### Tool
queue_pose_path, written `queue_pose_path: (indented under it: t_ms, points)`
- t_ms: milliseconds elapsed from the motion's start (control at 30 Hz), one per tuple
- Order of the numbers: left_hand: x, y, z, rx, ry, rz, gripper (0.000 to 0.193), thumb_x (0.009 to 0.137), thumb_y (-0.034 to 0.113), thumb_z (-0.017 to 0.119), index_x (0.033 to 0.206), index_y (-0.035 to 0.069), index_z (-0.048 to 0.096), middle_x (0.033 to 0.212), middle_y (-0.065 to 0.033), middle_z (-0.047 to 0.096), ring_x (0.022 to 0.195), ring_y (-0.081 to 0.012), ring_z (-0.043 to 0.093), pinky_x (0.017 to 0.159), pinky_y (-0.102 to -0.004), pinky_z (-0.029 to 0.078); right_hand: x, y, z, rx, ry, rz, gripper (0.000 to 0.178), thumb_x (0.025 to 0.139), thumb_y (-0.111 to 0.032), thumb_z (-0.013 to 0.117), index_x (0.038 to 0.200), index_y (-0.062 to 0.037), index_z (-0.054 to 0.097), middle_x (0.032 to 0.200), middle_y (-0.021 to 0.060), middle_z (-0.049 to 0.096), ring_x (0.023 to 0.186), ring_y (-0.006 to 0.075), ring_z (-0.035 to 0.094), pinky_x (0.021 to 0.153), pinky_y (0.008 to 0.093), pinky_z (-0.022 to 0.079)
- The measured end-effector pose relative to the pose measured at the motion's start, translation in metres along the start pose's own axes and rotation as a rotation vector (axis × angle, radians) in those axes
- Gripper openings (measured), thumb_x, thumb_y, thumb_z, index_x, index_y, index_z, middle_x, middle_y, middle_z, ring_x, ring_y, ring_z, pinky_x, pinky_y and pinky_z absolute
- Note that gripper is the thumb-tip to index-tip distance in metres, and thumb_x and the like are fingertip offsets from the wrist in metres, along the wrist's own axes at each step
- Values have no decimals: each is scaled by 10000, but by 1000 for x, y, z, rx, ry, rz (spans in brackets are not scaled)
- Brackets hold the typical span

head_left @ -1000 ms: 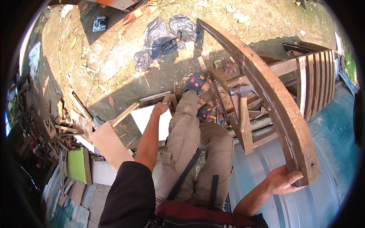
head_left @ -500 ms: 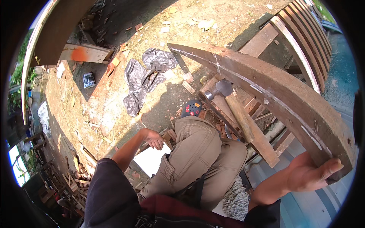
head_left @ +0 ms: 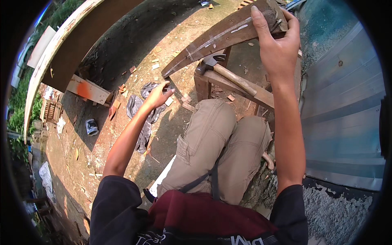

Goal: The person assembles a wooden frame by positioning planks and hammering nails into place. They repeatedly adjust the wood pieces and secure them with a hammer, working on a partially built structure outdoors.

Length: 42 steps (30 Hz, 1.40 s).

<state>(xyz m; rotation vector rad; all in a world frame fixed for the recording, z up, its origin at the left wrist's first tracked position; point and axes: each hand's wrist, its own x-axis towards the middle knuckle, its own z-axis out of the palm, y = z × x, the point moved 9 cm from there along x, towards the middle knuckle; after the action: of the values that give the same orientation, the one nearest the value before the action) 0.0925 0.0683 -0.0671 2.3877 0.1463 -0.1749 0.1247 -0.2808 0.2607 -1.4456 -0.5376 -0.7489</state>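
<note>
Beam (head_left: 220, 38) held by the right hand (head_left: 279, 57), left hand (head_left: 156, 97) free

Head view: As far as can be judged, the work is partway along. The beam is already in hand, its broad end held up beyond the bench (head_left: 265, 98), and it slants down and left to its narrow tip. Whether that tip rests on anything cannot be told. A two-handed hold is not made: only the right hand has the beam. The hammer (head_left: 234, 78) lies untouched on the bench, its head at the left end and its handle running along the top toward the right end. White streaks and smears mark the face of the beam, which otherwise looks bare.

The right hand clasps the broad end, thumb pressed along the near face and fingers wrapped round the end, so the wood is pinched firmly between them. The left hand is loosely spread, fingers and thumb apart, with nothing visible in its grasp. Its fingertips are just beside the tip of the beam; contact cannot be made out.

On the ground (head_left: 106, 163), a crumpled bag (head_left: 134, 107) lies near the left hand, and a can (head_left: 92, 127) stands farther left. A metal sheet (head_left: 343, 130) is to the right of the right forearm.
</note>
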Motion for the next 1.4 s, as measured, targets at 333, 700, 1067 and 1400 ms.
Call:
queue_pose_path:
  t_ms: [333, 700, 1067, 1400]
  points:
    - [-66, 224, -67, -294, 502, 877, 817, 632, 184, 939, 1314, 44, 512, 1178, -180, 655, 1067, -343, 672, 921, -431, 529, -97, -86, 28, -168, 9, -13, 585, 842, -220, 841, 1272, 75, 575, 972, 172, 769, 895, 211, 764, 778, 331, 602]
    - [-100, 306, -83, 137, 316, 972, 696, 680, 227, 890, 1231, 3, 529, 1015, -257, 674, 954, -438, 670, 818, -466, 532, -68, -80, -29, 102, 30, 224, 586, 881, -314, 836, 1251, 60, 578, 1051, 137, 734, 954, 160, 709, 836, 317, 582]
    - [-8, 200, -39, 237, -64, 634, 927, 702, 404, 911, 1345, -39, 411, 1141, -320, 650, 1088, -476, 640, 918, -487, 502, -148, 101, -74, -547, -357, 498, 551, 958, -427, 701, 1262, 26, 623, 1271, 224, 641, 1212, 341, 620, 969, 448, 513]
    - [-16, 201, -8, 167, -288, 551, 979, 677, 353, 937, 1436, -30, 452, 1296, -272, 623, 1235, -356, 609, 1034, -424, 463, -154, 166, -3, -999, -818, 183, 384, 922, -304, 710, 1137, 12, 669, 1173, 197, 635, 1163, 355, 590, 942, 513, 458]
